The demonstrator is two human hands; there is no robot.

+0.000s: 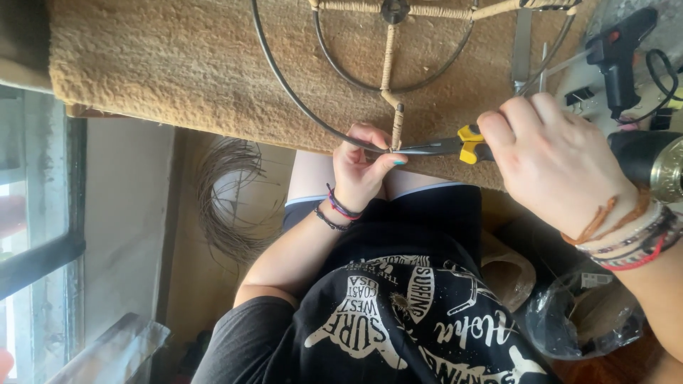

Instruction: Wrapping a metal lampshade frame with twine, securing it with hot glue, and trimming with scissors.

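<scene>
- Wire ring frame (299, 99) lies on the brown mat-covered table (178, 64), its near arc at the table edge so I can work it over my lap.
- My left hand (359, 167) is pinched closed on the ring where the twine-wrapped spoke (388, 64) ends, steadying that joint.
- My right hand (551, 160), at 3 o'clock from the joint, is closed around yellow-handled pliers (445, 146); the tips meet the wire at the same joint.
- Black glue gun (619, 53) at 1 o'clock, within reach.
- Loose wire coil (231, 195) at 8 o'clock, on the floor below.
</scene>
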